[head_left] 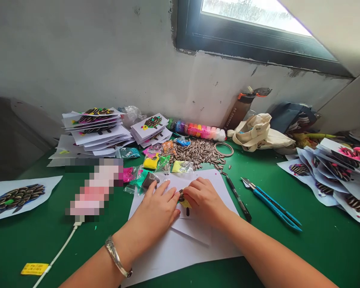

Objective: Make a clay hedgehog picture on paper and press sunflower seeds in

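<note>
My left hand [160,206], with a silver bangle at the wrist, lies on a small white card [195,232] with its fingers spread. My right hand [205,200] bends over the same card, fingertips pinched together; whatever is in them is hidden. Between the hands, dark striped sunflower seeds [181,196] and a bit of yellow clay [185,204] show on the card, partly covered by my fingers. A dark oval mark sits just below them. Under the card lies a larger white sheet [156,264].
Behind the sheet are bagged coloured clay [151,161] and a sunflower seed heap [198,154] with a tape roll [224,149]. A pen [237,198] and blue tweezers [273,206] lie right. Seed-picture stacks [99,134] stand left and right. A blurred phone-like object [93,190] trails a white cable.
</note>
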`<state>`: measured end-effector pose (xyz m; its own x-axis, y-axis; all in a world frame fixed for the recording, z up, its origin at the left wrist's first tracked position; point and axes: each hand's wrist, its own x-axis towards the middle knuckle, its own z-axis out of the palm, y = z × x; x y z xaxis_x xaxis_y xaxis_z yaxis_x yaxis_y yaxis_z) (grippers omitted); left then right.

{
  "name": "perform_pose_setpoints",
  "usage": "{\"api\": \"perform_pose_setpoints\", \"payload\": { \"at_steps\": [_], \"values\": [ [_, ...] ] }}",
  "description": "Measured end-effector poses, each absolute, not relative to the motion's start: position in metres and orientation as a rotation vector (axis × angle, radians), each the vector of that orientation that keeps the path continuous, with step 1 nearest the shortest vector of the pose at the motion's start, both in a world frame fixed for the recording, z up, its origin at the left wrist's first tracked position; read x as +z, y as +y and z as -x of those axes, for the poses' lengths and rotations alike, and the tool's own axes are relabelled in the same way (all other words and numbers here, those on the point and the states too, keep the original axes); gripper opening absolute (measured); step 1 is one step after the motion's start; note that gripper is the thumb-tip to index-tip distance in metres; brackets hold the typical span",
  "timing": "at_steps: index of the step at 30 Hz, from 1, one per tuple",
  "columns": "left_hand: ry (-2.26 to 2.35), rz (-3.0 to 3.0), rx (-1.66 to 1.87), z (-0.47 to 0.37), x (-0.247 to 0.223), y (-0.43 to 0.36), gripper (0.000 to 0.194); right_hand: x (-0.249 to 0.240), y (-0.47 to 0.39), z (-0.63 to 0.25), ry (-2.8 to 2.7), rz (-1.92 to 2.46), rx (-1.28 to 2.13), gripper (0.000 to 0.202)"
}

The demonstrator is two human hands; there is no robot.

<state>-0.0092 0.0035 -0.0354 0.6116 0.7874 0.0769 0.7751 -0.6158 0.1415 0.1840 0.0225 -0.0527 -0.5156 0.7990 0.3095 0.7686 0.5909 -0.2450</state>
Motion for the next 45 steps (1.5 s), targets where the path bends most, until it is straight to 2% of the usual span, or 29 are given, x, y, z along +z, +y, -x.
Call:
{"api": "perform_pose_setpoints", "payload": {
  "at_steps": [9, 14, 21, 29, 37, 45],
  "values": [
    [1.372, -2.663, 0.158, 0.007, -0.03, 0.003, 0.036, -0.049, 0.027, -0.196, -2.316, 1.285, 0.182, 0.018],
    [1.374, -2.637, 0.201, 0.009, -0.032, 0.002, 0.04, -0.042, 0.05, -0.217, -2.147, 1.474, 0.196, 0.016],
    [1.379, -2.634, 0.237, 0.009, -0.036, 0.002, 0.039, -0.04, 0.088, -0.214, -2.197, 1.596, 0.232, 0.023],
    [1.368, -2.659, 0.28, 0.009, -0.034, 0.0, 0.036, -0.038, 0.094, -0.176, -2.131, 1.653, 0.318, 0.03],
    [1.341, -2.702, 0.358, 0.012, -0.038, 0.0, 0.033, -0.043, 0.104, -0.157, -2.096, 1.651, 0.354, 0.049],
    [1.321, -2.639, 0.389, 0.013, -0.022, 0.004, 0.025, -0.028, 0.099, -0.143, -2.309, 1.474, 0.2, 0.038]
  ]
}}
